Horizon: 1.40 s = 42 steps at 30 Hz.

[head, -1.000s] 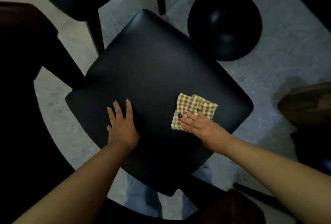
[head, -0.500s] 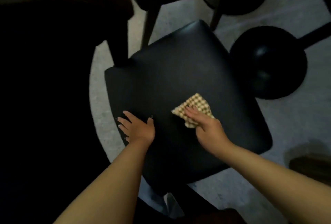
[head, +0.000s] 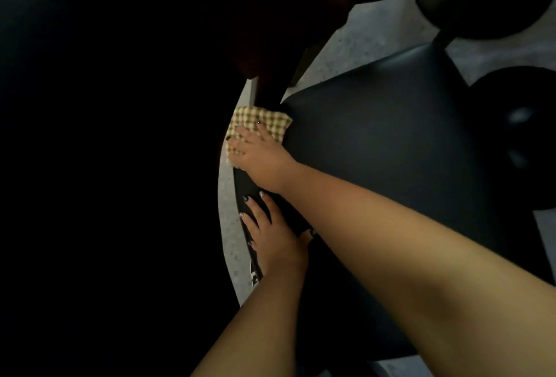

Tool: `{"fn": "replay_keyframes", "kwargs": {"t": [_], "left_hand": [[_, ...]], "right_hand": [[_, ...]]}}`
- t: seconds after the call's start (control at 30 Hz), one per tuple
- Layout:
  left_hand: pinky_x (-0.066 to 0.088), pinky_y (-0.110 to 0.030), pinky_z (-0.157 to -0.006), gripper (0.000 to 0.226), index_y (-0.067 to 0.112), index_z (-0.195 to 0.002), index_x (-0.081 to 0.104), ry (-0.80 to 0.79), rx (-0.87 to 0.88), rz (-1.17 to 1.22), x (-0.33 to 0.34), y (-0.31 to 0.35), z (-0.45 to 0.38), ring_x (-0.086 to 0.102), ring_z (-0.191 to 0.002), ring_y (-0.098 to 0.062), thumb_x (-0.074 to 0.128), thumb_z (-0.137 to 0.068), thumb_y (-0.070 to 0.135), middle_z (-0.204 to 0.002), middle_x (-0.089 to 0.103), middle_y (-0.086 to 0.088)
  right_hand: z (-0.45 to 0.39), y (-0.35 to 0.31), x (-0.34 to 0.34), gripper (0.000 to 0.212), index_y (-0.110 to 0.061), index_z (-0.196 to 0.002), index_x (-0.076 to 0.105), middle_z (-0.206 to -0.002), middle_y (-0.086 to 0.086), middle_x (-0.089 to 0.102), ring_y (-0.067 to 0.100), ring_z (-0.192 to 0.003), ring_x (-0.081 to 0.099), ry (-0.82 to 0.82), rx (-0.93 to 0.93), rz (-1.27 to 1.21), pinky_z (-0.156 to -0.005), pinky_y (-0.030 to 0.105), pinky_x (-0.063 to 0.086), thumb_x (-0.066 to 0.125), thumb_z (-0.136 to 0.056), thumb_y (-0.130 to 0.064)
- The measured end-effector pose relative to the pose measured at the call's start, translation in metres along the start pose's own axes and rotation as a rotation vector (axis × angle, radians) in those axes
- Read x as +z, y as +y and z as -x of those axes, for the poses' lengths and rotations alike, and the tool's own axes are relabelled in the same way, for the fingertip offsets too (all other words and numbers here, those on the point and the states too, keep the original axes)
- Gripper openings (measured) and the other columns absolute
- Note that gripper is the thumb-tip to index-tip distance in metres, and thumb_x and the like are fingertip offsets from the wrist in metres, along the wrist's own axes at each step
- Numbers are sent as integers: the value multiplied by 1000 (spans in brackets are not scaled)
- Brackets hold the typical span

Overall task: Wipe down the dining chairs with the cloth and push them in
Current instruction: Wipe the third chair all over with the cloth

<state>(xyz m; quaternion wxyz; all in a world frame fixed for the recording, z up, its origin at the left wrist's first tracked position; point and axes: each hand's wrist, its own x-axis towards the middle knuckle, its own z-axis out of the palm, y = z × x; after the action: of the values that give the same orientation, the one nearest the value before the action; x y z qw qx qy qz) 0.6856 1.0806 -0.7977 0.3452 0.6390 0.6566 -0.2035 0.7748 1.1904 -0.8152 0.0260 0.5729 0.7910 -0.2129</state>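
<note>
A black padded chair seat (head: 391, 147) fills the middle and right of the view. A yellow-and-brown checked cloth (head: 270, 122) lies at the seat's far left corner, hanging partly over the edge. My right hand (head: 261, 153) presses flat on the cloth, its arm crossing over my left. My left hand (head: 270, 241) rests flat on the seat's left edge, fingers spread, holding nothing.
A large dark round table (head: 105, 166) covers the left half of the view, close to the seat's left edge. Round black pedestal bases (head: 517, 141) stand on the grey floor (head: 370, 30) at right and top right. A second chair's leg (head: 304, 66) is behind.
My right hand slid the cloth from the seat's middle to its far left corner. My left hand stayed on the left edge. The view swung left toward the table.
</note>
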Motion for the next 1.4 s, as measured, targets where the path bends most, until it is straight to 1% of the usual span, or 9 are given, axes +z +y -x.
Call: {"fn": "replay_keyframes", "kwargs": {"t": [0.27, 0.37, 0.53, 0.67, 0.9, 0.97, 1.07, 1.2, 1.4], "left_hand": [[9, -44, -120, 110, 15, -153, -22, -4, -40, -45, -5, 9, 8, -17, -149, -35, 63, -90, 46, -160, -26, -11], [10, -45, -120, 111, 15, -152, -23, 6, -43, -37, -5, 10, 9, -17, -149, -35, 63, -90, 48, -160, -26, -11], [7, -45, -121, 110, 17, -152, -22, 7, -46, -21, -4, 8, 9, -17, -149, -34, 62, -90, 49, -160, -26, -10], [7, -48, -120, 65, 22, -157, 5, 119, -98, 358, -9, 13, 6, -9, -151, -23, 32, -103, 45, -165, -7, -1], [32, -34, -106, 51, 7, -143, 48, 418, -429, 797, -25, 8, -8, 46, -132, -33, 23, -107, 33, -143, 52, -17], [33, -34, -102, 50, 7, -140, 52, 436, -450, 806, -30, 14, -7, 49, -129, -33, 23, -108, 31, -139, 55, -18], [28, -29, -107, 47, 9, -146, 45, 403, -354, 720, -30, 17, -5, 42, -136, -27, 25, -107, 26, -149, 47, -12], [18, -25, -116, 61, 13, -156, 18, 252, -130, 503, -32, 13, -8, 18, -149, -20, 41, -100, 7, -164, 14, -6], [12, -44, -123, 101, 6, -155, -8, 16, 393, -479, -85, 36, -45, -9, -151, -28, 64, -84, 5, -163, -18, -11]], "right_hand": [[59, 61, -8, 61, -28, -152, 17, -162, -2, 3, 24, -148, -8, -34, 147, 33, -114, 55, -8, 35, -98, -7], [93, 93, -7, 65, -33, -149, 28, -160, -6, 13, 22, -149, -3, 82, 367, -71, -105, 70, -8, 42, -93, -3], [106, 108, -3, 72, -22, -145, 40, -158, 4, 22, 28, -148, 4, 290, 682, -194, -114, 59, -2, 46, -82, 12], [79, 83, 2, 72, -13, -144, 42, -157, 12, 23, 33, -147, 8, 420, 824, -343, -118, 51, 13, 44, -78, 16], [36, -8, 33, 49, 6, -116, 64, -125, 25, 60, 49, -120, 51, 255, 150, -251, -93, 71, 38, 35, -78, 0], [40, -12, 25, 45, 5, -129, 54, -139, 24, 48, 45, -134, 37, 124, 31, -122, -106, 68, 26, 40, -87, -2], [55, 16, 17, 50, -11, -151, 23, -160, 7, 12, 26, -148, 2, 15, -75, 51, -117, 49, -1, 30, -101, -9], [104, 65, 19, 53, -2, -130, 56, -136, 21, 53, 44, -126, 48, 246, 221, -135, -99, 60, 37, 31, -84, -3], [137, 71, 33, 64, 5, -129, 54, -139, 24, 49, 47, -133, 37, 603, 821, -245, -103, 63, 35, 38, -68, 15]]}}
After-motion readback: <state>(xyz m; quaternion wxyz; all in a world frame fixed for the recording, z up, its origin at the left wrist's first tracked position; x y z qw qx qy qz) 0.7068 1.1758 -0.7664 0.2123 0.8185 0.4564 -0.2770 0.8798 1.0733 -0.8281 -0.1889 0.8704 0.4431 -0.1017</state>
